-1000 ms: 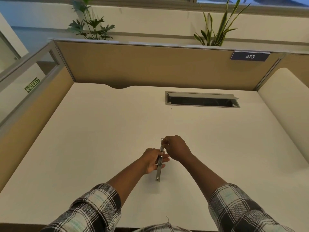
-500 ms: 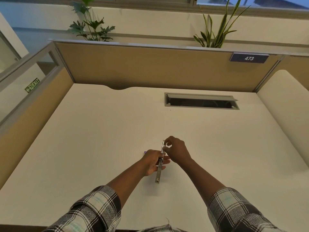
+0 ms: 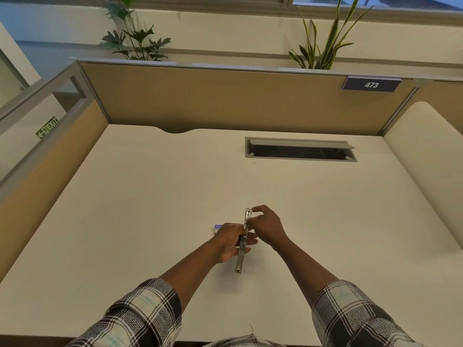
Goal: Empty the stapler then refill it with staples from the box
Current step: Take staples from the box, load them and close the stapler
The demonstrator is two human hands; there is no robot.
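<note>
Since the earlier frames, a small box point(image 3: 218, 227) is coming into sight just beyond the left hand point(image 3: 231, 242), and the right hand point(image 3: 266, 227) is loosening from a fist over the stapler point(image 3: 243, 242) into a pinch beside its far end. Left hand is gripping the stapler's middle, fingers curled round it, holding it opened out long and straight above the counter point(image 3: 125, 209), roughly midway between the side edges and nearer the front edge. Right hand's thumb and forefinger are pressing together at the upper metal part; whether staples are between them cannot be told. Box is lying on the counter, mostly hidden by the left hand
</note>
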